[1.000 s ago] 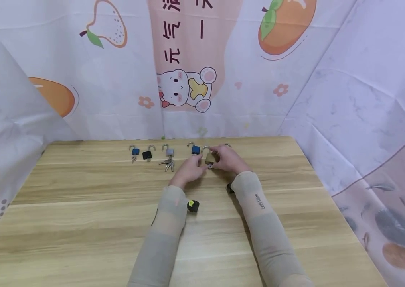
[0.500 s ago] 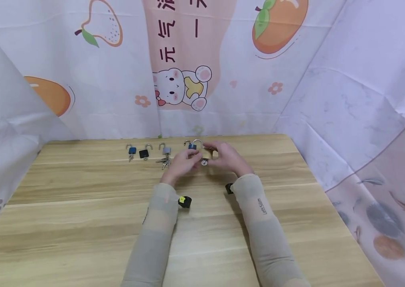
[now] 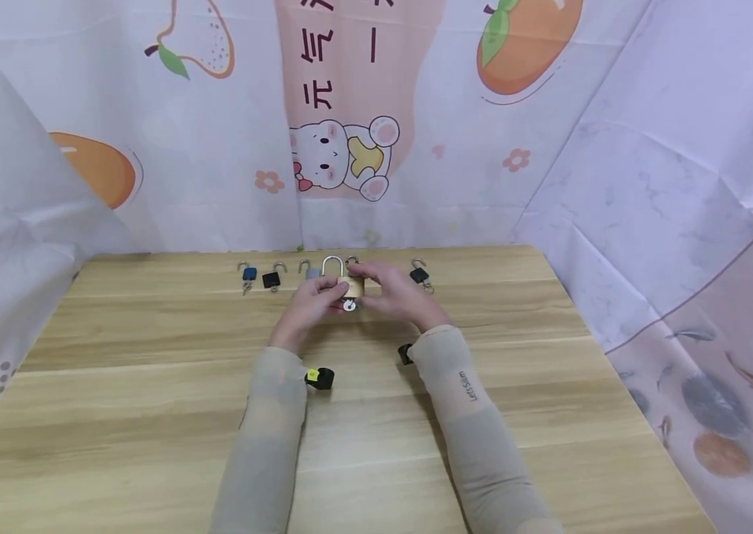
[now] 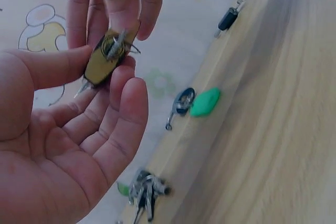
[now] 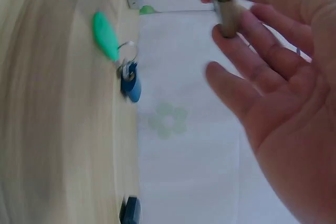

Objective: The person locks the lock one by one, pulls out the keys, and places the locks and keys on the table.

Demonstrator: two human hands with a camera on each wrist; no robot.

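Observation:
A brass padlock (image 3: pixel 353 286) with its shackle swung open is held off the table, between my two hands. From its underside, in the left wrist view, sticks a key (image 4: pixel 116 46) with a thin ring. My left hand (image 3: pixel 310 304) pinches the padlock's left part between thumb and fingers. The right hand (image 3: pixel 395 294) holds its other end, thumb on one side and fingertips (image 5: pixel 224 29) on the other. Behind the hands, a silver padlock (image 3: pixel 312 274) is partly covered. A blue padlock (image 5: pixel 131 83) with a green tag (image 5: pixel 105 35) lies near the right hand.
Along the far edge of the wooden table (image 3: pixel 149 415) lie a blue padlock (image 3: pixel 250 274) and a black padlock (image 3: pixel 271 279) at left, another black padlock (image 3: pixel 419 275) at right, shackles open. A printed curtain (image 3: pixel 469 178) hangs directly behind. Dark devices (image 3: pixel 324 378) sit at my wrists.
Both hands have carried the brass padlock to the left and turned its underside with the key towards me. The black padlock at right has come into sight from behind the right hand.

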